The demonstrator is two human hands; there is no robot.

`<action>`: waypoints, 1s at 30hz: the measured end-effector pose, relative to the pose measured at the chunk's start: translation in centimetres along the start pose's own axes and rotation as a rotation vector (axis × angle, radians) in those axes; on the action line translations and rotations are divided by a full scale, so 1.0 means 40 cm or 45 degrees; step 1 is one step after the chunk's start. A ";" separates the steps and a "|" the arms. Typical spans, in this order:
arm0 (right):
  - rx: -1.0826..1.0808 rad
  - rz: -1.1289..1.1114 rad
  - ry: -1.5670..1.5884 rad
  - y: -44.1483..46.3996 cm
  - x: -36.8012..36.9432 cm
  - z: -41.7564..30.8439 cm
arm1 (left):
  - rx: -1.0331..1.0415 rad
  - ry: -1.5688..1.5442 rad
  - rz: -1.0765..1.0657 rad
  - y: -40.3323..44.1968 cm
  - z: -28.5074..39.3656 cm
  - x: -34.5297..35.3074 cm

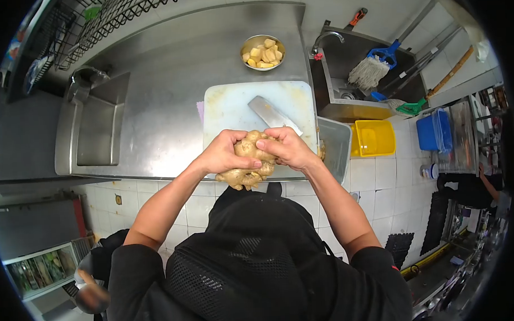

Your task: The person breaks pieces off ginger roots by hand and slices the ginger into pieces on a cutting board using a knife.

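The left hand [225, 155] and right hand [292, 151] are both wrapped around a big, knobbly, light-brown ginger root [246, 147], over the near edge of a white plastic cutting board [224, 108]. A wide, shiny metal knife [267, 115] lies slanted toward the board's right edge. Past the board's far edge, a round metal bowl [253, 42] of pale yellow chunks [268, 55] sits on the grey steel table [164, 107].

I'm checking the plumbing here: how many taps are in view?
2: one tap at the left sink, another tap at the right sink. Others could be hidden.
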State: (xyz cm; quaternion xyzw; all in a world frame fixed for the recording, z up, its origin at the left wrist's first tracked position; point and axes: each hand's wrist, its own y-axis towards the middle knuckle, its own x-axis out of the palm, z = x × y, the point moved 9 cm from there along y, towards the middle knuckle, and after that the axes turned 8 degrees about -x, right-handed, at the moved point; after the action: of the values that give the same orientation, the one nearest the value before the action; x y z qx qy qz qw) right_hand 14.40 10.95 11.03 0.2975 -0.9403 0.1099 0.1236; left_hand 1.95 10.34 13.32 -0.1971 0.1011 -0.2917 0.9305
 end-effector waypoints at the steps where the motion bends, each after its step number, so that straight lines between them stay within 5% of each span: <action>1: 0.005 -0.002 0.005 0.002 0.001 0.013 | 0.014 0.009 -0.017 -0.001 -0.001 0.001; 7: 0.143 -0.052 -0.171 -0.001 -0.024 0.028 | -0.078 -0.127 0.081 0.030 -0.070 -0.010; 9: 0.020 0.390 -1.084 -0.013 -0.157 0.021 | -0.174 -0.247 0.190 0.056 -0.143 -0.041; 10: 0.025 0.380 -1.082 -0.029 -0.175 0.049 | -0.308 -0.426 0.259 0.065 -0.206 -0.065; 11: 0.091 0.423 -1.543 -0.061 -0.200 0.065 | -0.449 -0.611 0.325 0.067 -0.274 -0.083; 12: 0.160 0.454 -2.006 -0.087 -0.211 0.070 | -0.474 -0.328 0.363 0.070 -0.305 -0.107; 13: 0.170 0.440 -2.007 -0.097 -0.213 0.083 | -0.483 -0.340 0.361 0.067 -0.337 -0.107; 15: 0.399 0.311 -1.783 -0.113 -0.234 0.144 | -0.357 0.928 0.865 0.037 -0.284 -0.175; 21: -0.051 0.492 -1.520 -0.155 -0.163 0.092 | -0.325 0.524 0.737 0.040 -0.344 -0.168; 30: 0.229 0.124 -1.409 -0.277 0.020 -0.015 | -0.226 0.111 0.789 0.031 -0.393 -0.115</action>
State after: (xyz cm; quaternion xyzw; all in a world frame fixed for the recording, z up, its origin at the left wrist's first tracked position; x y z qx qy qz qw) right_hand 20.38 1.83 13.30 0.2764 -0.8645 0.0228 -0.4193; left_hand -5.94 9.12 -1.03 -0.2248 0.2210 0.0071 0.9490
